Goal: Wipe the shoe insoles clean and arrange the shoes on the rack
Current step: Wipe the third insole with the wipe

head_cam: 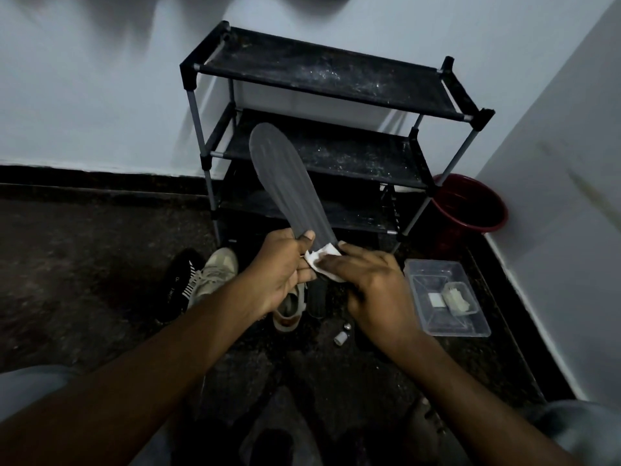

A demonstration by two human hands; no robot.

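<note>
A long grey insole (pixel 282 176) stands up in front of the rack, toe end pointing away from me. My left hand (pixel 285 267) grips its heel end, thumb on the top face. My right hand (pixel 373 287) presses a small white wipe (pixel 324 255) against the insole's heel end, fingers curled over the wipe. Below the hands on the dark floor lie a beige sneaker (pixel 215 274) and a black shoe with white stripes (pixel 178 284). The black three-shelf shoe rack (pixel 322 75) stands against the wall with nothing on its dusty shelves.
A clear plastic box (pixel 447 297) holding small white items sits on the floor at right. A red bucket (pixel 470 210) stands in the corner beside the rack. A small white cap or bottle (pixel 341 338) lies near my right wrist. Another dark shoe (pixel 279 435) lies near the bottom edge.
</note>
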